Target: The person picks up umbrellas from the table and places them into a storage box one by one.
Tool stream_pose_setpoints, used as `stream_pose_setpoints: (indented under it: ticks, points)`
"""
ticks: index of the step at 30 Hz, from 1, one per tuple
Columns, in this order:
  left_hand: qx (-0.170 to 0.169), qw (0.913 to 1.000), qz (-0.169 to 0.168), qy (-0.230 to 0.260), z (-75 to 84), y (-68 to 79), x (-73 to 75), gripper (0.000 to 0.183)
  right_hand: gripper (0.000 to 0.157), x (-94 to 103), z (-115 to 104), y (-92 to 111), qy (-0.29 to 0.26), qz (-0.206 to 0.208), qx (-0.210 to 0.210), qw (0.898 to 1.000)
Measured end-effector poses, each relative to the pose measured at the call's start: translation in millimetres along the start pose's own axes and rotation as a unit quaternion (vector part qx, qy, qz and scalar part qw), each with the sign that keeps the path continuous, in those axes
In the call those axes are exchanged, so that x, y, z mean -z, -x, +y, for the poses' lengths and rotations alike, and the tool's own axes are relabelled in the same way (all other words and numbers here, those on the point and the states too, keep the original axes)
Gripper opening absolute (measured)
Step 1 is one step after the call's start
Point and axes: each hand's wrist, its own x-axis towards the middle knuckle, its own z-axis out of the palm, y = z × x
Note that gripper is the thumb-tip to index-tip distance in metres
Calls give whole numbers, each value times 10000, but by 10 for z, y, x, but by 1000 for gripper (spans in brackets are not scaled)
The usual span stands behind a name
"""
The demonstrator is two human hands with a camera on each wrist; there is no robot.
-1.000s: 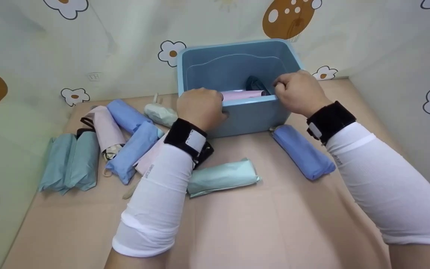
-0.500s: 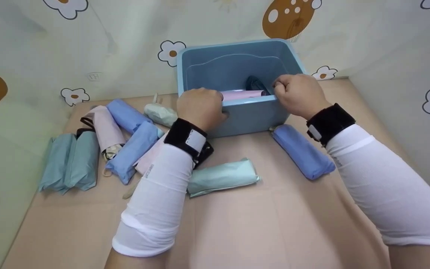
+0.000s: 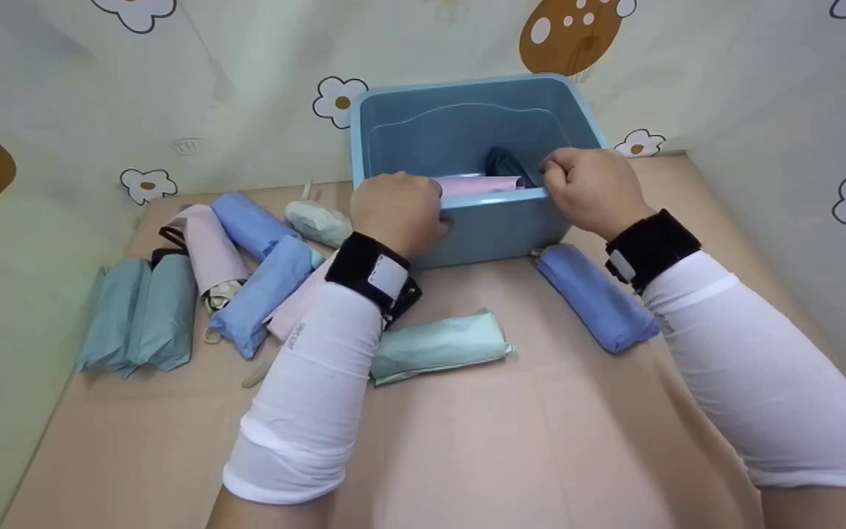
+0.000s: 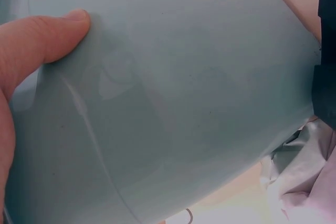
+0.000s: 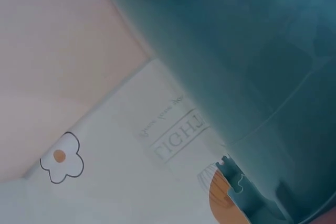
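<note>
A blue plastic storage bin (image 3: 493,229) stands at the back of the table, against the wall. My left hand (image 3: 396,213) grips its front rim near the left corner, fingers curled over the edge. In the left wrist view the thumb (image 4: 60,38) presses flat on the bin's outer wall (image 4: 173,93). At the front right corner my right hand (image 3: 593,184) holds the rim with curled fingers. Inside the bin lie a pink rolled bundle (image 3: 478,184) and a dark one (image 3: 505,165). The right wrist view shows the bin's side wall (image 5: 236,72); the right fingers are mostly hidden there.
Folded umbrellas in fabric sleeves lie about: two green (image 3: 136,316), a pink (image 3: 210,246), two blue (image 3: 265,294) and a pale one (image 3: 316,222) to the left. A mint umbrella (image 3: 441,347) lies in front of the bin, a blue one (image 3: 598,297) to the right.
My right hand and wrist have sunk slightly, still holding the rim. The left hand keeps its grip. The head view has shifted a little; the umbrellas stay where they lay.
</note>
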Motion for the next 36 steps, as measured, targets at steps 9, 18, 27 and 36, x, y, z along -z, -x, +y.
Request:
stream_pose_setpoints:
  ticks: [9,18,27,36]
  points:
    - [-115,9998,110,-80,91,35,-73,28,38,-95,109,186,45,557,136,9983]
    - [-164,9998,95,-30,120,67,-154,26,34,-189,126,387,-115,683,424,9967]
    - [-201,9996,143,-114,33,11,-55,28,88,-210,-177,950,-319,-1171,1175,9856]
    - [-25,10000,-40,-47,-16,-8,-6,31,95,-447,-176,1059,-453,-2790,1017,9538]
